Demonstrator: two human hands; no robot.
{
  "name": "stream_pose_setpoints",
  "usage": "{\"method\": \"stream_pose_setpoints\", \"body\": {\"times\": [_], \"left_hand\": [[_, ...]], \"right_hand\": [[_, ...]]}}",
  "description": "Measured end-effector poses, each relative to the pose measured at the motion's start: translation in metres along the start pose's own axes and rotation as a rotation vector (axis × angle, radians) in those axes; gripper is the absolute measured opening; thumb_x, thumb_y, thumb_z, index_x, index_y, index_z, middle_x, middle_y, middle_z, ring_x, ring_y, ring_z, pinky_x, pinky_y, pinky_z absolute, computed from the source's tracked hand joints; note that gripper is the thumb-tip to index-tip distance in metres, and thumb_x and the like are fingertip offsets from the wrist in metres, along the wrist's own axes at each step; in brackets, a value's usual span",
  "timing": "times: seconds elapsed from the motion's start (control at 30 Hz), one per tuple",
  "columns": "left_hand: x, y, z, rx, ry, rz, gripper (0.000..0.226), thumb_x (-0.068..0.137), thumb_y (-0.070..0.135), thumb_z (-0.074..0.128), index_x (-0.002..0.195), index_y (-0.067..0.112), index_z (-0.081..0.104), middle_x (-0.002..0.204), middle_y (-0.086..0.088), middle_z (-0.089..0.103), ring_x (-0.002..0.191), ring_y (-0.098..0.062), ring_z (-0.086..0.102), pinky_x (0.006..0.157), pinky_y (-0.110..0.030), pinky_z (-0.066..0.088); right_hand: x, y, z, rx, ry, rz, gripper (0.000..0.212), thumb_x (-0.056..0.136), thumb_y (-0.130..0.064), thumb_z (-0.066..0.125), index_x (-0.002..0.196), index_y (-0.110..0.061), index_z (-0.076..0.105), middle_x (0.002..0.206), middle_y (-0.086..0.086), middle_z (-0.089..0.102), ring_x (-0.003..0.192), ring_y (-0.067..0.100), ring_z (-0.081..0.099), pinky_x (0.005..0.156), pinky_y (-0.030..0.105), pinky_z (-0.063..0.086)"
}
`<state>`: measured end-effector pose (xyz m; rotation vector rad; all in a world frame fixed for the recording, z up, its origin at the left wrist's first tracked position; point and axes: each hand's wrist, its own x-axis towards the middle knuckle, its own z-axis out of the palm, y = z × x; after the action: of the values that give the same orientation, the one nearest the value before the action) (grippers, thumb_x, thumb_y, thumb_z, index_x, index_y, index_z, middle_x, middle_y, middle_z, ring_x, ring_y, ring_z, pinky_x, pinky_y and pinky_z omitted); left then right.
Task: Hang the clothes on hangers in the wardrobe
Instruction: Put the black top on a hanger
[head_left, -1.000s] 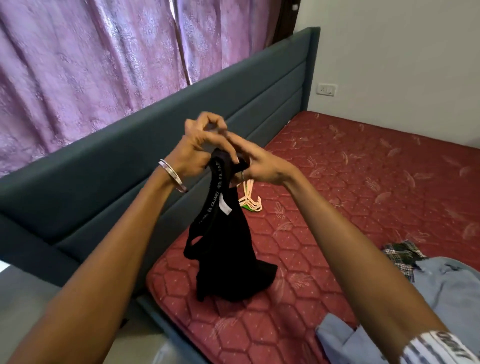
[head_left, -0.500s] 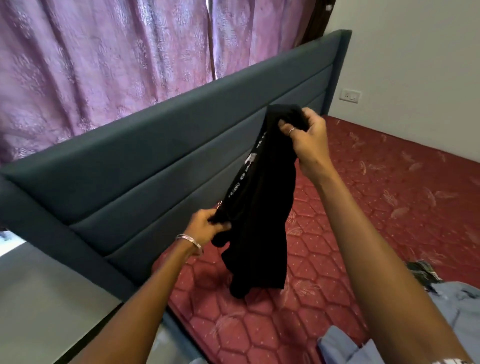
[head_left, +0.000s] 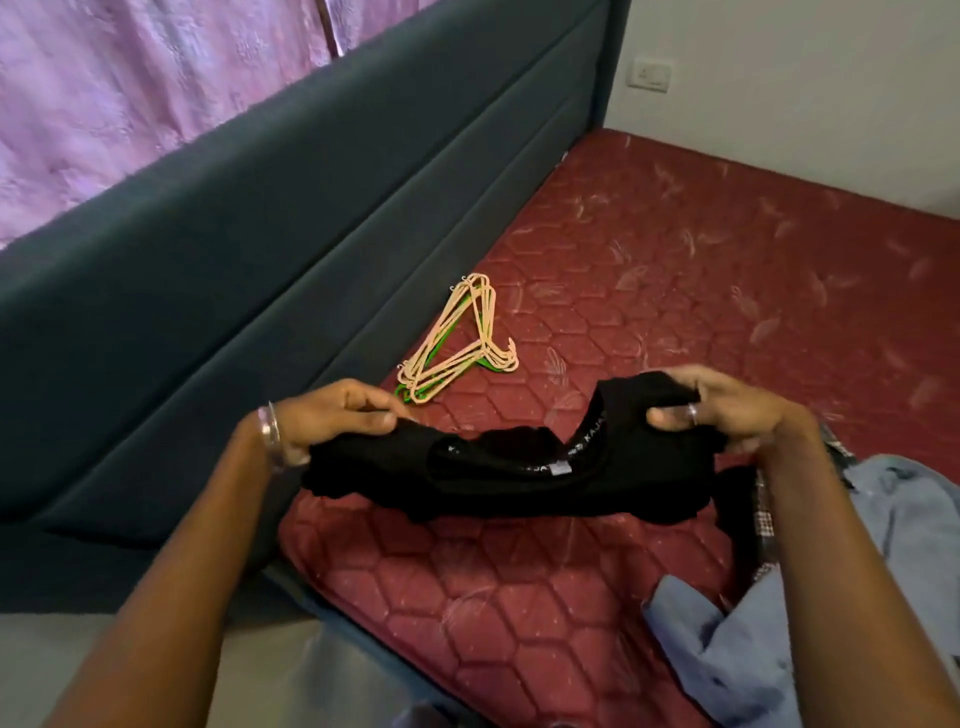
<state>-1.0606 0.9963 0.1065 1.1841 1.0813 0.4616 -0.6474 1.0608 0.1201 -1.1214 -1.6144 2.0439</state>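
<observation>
Fingers of the left hand (head_left: 332, 415) and right hand (head_left: 727, 410) pinch a black fabric garment (head_left: 519, 473), each grip closed on one end. It is stretched above the red quilted mattress (head_left: 675, 291), near beige plastic hangers (head_left: 457, 343).

Two hands up front, the left hand (head_left: 337, 415) and the right hand (head_left: 727, 410). One black garment (head_left: 519, 467) between them. One stack of hangers (head_left: 457, 348) on the one red mattress (head_left: 675, 291), mostly peach with green underneath; the exact number cannot be told. One blue shirt (head_left: 753, 649), one checked garment (head_left: 763, 519), one wall socket (head_left: 648, 75).
</observation>
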Motion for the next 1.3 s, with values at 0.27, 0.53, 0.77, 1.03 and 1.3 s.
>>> {"method": "stream_pose_setpoints", "body": {"times": [0.27,0.53,0.77,1.03,1.3], "left_hand": [[0.080,-0.056,-0.050,0.143,0.444,-0.115,0.019,0.074,0.007,0.078,0.088,0.014,0.067,0.086,-0.001,0.067,0.088,-0.016,0.060,0.079,-0.025,0.048],[0.178,-0.192,-0.068,0.375,0.675,-0.427,0.025,0.082,0.011,0.071,0.104,0.000,0.070,0.100,-0.012,0.070,0.097,-0.027,0.064,0.075,-0.022,0.040],[0.221,-0.240,-0.103,0.369,0.778,-0.449,0.012,0.075,0.000,0.071,0.086,0.003,0.074,0.094,-0.011,0.069,0.092,-0.026,0.063,0.078,-0.016,0.036],[0.236,-0.263,-0.131,0.419,0.794,-0.497,0.018,0.075,0.001,0.069,0.086,0.014,0.076,0.098,-0.004,0.065,0.096,-0.021,0.058,0.092,-0.024,0.039],[0.252,-0.258,-0.119,0.242,0.808,-0.537,0.031,0.082,-0.007,0.045,0.088,0.010,0.070,0.091,-0.006,0.070,0.086,-0.024,0.064,0.072,-0.020,0.042]], "right_hand": [[0.106,0.062,-0.036,-0.143,0.498,0.259,0.012,0.079,-0.003,0.072,0.090,-0.003,0.066,0.082,0.005,0.068,0.077,0.019,0.061,0.063,0.022,0.052],[0.288,0.146,-0.042,-0.712,0.491,0.520,0.028,0.088,-0.021,0.066,0.065,-0.008,0.056,0.080,0.022,0.058,0.083,0.024,0.060,0.065,0.030,0.036],[0.478,0.180,-0.036,-0.803,0.591,0.374,0.029,0.092,-0.027,0.057,0.106,-0.002,0.060,0.111,0.025,0.063,0.109,0.041,0.057,0.087,0.043,0.045],[0.559,0.217,-0.043,-1.046,0.823,0.549,0.032,0.094,-0.020,0.049,0.123,-0.009,0.057,0.131,0.014,0.053,0.130,0.033,0.037,0.106,0.064,0.017],[0.545,0.211,-0.053,-0.950,0.881,0.535,0.032,0.086,-0.032,0.059,0.109,-0.010,0.065,0.115,0.018,0.063,0.122,0.034,0.047,0.107,0.055,0.020]]}}
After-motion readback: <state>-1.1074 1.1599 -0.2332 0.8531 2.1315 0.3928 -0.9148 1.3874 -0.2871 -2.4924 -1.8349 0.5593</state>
